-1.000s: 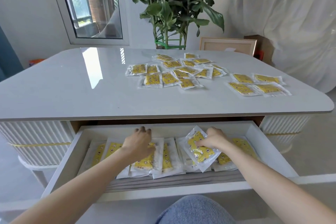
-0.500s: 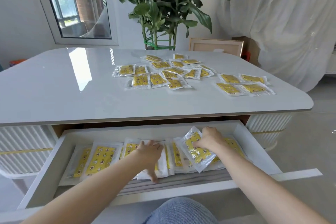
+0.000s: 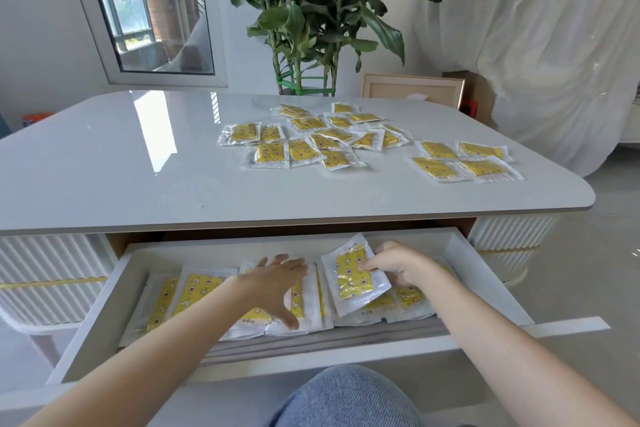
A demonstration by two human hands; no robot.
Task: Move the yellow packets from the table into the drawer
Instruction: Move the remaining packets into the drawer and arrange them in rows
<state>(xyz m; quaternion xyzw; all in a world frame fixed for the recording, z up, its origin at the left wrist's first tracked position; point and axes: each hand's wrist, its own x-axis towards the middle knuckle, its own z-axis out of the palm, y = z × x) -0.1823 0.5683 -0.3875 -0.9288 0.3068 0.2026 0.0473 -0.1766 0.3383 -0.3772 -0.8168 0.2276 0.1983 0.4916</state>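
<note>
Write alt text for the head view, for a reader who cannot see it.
A person's right hand pinches a tilted yellow packet in an open drawer, while the left hand rests flat on the row of packets already inside. Many more yellow packets lie scattered on the white table above.

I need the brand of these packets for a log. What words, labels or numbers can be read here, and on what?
No text can be read.
Held packet in the right hand: faint marks on its white border, too blurred.
Drawer packets: small dark marks on a white edge, too small.
Table packets: only yellow patterns show.
</note>
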